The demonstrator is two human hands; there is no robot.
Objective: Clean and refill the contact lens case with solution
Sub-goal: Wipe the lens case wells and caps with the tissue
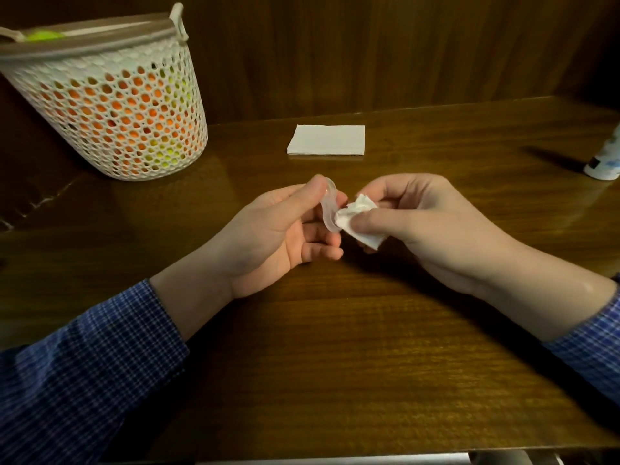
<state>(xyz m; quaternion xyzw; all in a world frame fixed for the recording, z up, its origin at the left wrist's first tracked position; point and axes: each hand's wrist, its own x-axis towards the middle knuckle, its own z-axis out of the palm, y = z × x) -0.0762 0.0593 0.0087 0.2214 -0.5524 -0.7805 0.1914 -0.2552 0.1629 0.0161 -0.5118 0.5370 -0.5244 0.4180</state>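
Left hand [278, 229] pinches the clear lens case [328, 209]; right hand [416, 226] presses a crumpled tissue [360, 219] against it.

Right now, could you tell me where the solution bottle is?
In the head view, the bottle stands at the table's far right edge, partly cut off by the frame, beyond the right hand.

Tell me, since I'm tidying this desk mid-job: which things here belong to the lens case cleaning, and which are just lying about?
In use: lens case, crumpled tissue, solution bottle, folded napkin.
Lying about: mesh basket of orange and yellow items.
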